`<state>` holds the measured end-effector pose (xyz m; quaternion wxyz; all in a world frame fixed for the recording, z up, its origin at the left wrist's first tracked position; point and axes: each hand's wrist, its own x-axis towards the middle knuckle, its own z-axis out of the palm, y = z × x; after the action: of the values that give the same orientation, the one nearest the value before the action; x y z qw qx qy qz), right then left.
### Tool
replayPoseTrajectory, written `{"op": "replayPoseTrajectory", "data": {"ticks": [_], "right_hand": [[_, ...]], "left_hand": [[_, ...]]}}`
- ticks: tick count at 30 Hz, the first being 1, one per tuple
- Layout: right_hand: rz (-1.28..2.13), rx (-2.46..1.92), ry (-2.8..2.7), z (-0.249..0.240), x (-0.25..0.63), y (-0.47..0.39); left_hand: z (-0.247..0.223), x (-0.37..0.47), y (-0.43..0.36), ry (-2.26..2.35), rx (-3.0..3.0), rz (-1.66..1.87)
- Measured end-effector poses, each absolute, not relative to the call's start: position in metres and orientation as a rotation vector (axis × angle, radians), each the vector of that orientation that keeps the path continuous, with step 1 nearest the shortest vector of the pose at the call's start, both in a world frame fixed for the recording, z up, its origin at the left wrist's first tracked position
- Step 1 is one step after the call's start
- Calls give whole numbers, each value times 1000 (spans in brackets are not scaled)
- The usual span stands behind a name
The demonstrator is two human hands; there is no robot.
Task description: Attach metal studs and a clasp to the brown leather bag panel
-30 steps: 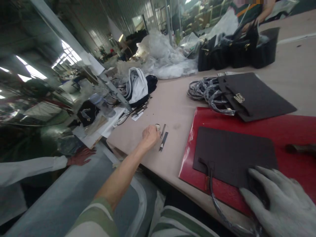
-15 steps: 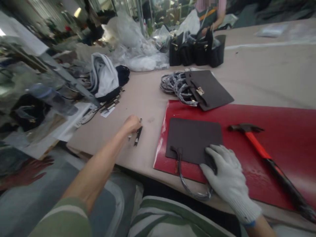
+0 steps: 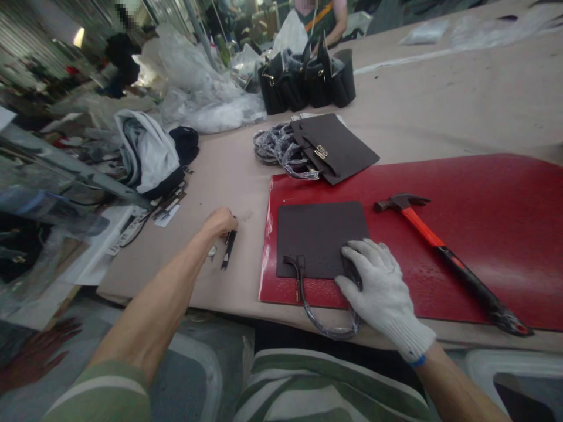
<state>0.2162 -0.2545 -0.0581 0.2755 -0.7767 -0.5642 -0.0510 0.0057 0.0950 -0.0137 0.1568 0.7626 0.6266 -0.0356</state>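
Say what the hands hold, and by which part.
The right hand touches the dark panel at its near right corner; whether it grips cannot be told. Likewise the left hand: its fingertips are hidden.

The shirt (image 3: 325,381) is striped green-and-white, the glove (image 3: 380,290) white

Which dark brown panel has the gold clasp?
The farther dark brown flat panel; the nearer panel, touched by the white-gloved right hand, shows none.

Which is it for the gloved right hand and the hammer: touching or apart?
Apart. The head view plainly shows bare red board between the gloved right hand and the hammer.
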Motion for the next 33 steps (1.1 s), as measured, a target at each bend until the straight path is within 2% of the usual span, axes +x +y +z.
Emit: {"op": "replayPoseTrajectory", "data": {"ticks": [3, 5, 8, 10, 13, 17, 33], "right_hand": [[-117, -2083, -1505, -58, 216, -256], [-116, -2076, -1494, -57, 217, -256], [-115, -2079, -1487, -57, 217, -256], [-111, -2084, -1495, -58, 217, -255], [-117, -2083, -1503, -59, 217, -255], [-132, -2073, -1503, -59, 216, -255], [-148, -2060, -1491, -60, 216, -258]], "left_hand": [[1, 2, 87, 1762, 2363, -2], [10, 3, 74, 1706, 2388, 255], [13, 18, 31, 1396, 2033, 665], [6, 36, -8, 1113, 1656, 764], [-12, 67, -64, 832, 1245, 695], [-34, 89, -102, 713, 1246, 673], [-39, 86, -108, 694, 1594, 649]]}}
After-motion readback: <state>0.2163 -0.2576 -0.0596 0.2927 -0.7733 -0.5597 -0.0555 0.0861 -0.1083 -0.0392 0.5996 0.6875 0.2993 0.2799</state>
